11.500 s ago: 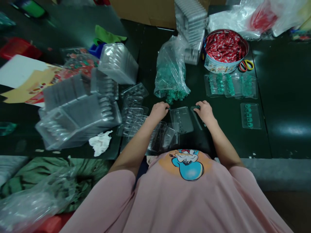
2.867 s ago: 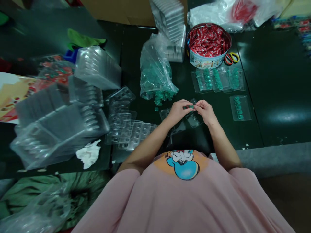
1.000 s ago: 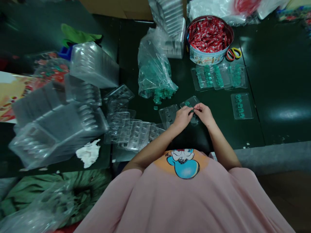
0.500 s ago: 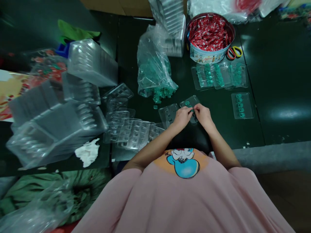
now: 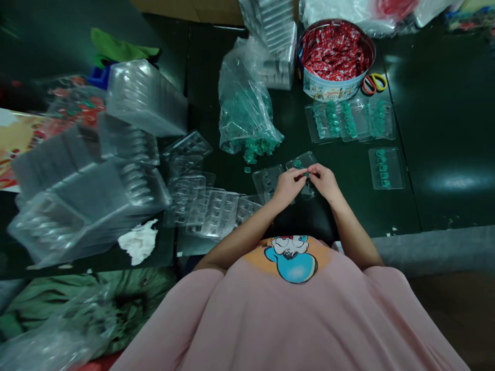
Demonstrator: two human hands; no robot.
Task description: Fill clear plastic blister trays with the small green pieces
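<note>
A clear plastic blister tray [image 5: 309, 157] lies at the table's front edge, turned at an angle, with a green translucent piece [image 5: 297, 163] in its far cavity. My left hand [image 5: 290, 185] and my right hand [image 5: 324, 181] meet over this tray. Both are closed, thumbs and forefingers pinched together. A bit of green shows beneath the fingertips; whatever they hold is too small to make out. Just left of my left hand, a second clear tray [image 5: 266, 180] lies partly under the first.
Loose green pieces [image 5: 257, 149] spill from a plastic bag [image 5: 243, 98]. Filled trays [image 5: 356, 121] overlap at right, with another filled tray [image 5: 386, 178] nearer. Behind stand a round tin [image 5: 330, 91] of red packets and scissors [image 5: 375, 82]. Tray stacks [image 5: 88, 201] and loose trays [image 5: 216, 214] spread left.
My fingers have shifted slightly over the tray; the left fingers now reach straighter toward the right fingertips. The trays and bag stay where they were.
</note>
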